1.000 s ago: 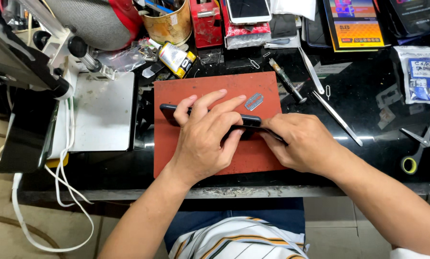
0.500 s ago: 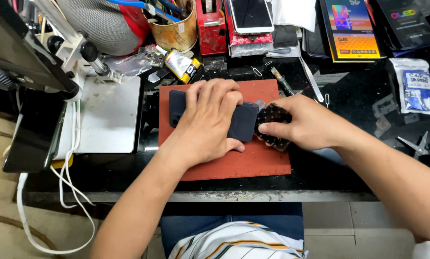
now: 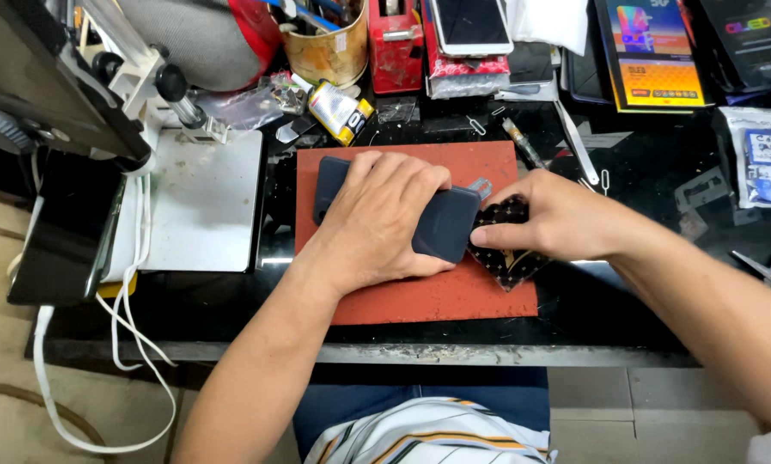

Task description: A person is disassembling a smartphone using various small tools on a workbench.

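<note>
The left hand (image 3: 377, 219) lies flat, fingers spread, its grip pressing down on a dark blue phone (image 3: 444, 225) that rests on the red work mat (image 3: 428, 296). The right hand (image 3: 553, 219) pinches a black patterned phone case (image 3: 507, 258) between thumb and fingers, just beside the phone's right end and touching it. The mat sits on the black table (image 3: 626, 314), with a white pad (image 3: 201, 202) to the left and scissors (image 3: 767, 268) far right.
</note>
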